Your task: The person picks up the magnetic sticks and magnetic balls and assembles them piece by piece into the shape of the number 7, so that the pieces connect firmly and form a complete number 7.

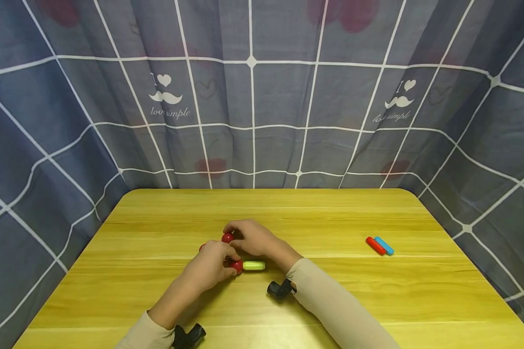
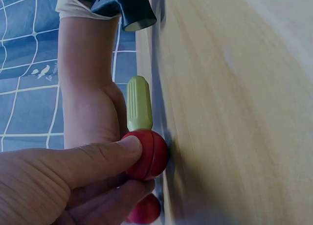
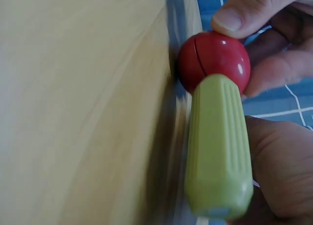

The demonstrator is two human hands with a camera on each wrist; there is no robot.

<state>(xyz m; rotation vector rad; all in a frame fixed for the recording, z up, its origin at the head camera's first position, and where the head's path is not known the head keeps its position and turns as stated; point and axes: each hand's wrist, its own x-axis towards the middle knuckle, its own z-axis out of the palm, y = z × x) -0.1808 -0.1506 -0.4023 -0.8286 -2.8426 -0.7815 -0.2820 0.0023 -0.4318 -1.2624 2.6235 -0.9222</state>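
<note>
Just left of the table's (image 1: 419, 291) middle, the left hand (image 1: 210, 264) pinches a red ball (image 1: 237, 266), which touches a green stick (image 1: 254, 265); the right hand (image 1: 255, 238) grips a second red ball (image 1: 227, 238). Toward the right edge lie a red stick (image 1: 376, 245) and a blue stick (image 1: 384, 245).

curtained nook | checked curtain (image 1: 284, 97) on three sides | wood-grain table (image 1: 323, 218)

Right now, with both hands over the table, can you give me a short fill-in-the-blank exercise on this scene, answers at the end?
1. The left hand pinches a ball coloured ____.
2. In the head view, the pale green rod lies to the ____ of that ball.
3. Beside the red rod lies a ____ rod.
4. The curtain behind the table has a grid of ____ lines.

Missing words: red; right; blue; white.
</note>
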